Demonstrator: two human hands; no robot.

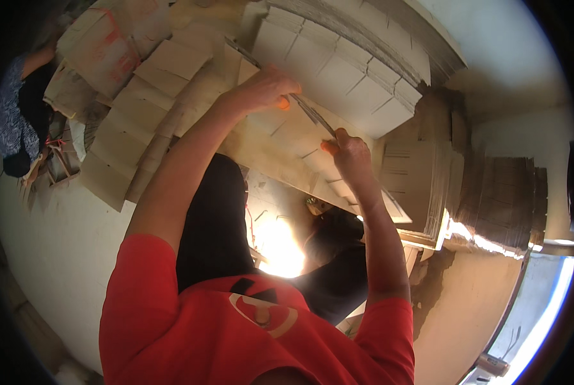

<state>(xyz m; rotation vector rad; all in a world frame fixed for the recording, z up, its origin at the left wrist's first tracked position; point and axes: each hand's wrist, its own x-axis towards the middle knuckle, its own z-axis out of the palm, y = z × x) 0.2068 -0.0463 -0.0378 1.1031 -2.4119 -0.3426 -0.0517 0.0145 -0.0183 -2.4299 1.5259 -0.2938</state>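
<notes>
My left hand [269,88] is closed on the upper edge of a slotted brown cardboard sheet [293,138]. My right hand [350,157] grips the same edge further right and nearer to me. Between the hands the edge looks dark and layered, so I cannot tell whether it is one sheet or several. Orange shows on the fingertips of both hands. The sheet slants down to the right, its corner reaching past my right forearm. Just beyond it lies a long block of slotted cardboard [338,61].
A tall stack of slotted cardboard [415,173] stands at the right. Overlapping cardboard pieces [126,128] run along the left, below a bulky carton [104,48]. At the far left is another person's patterned garment [14,122]. Bright light hits the floor [279,247] between my legs.
</notes>
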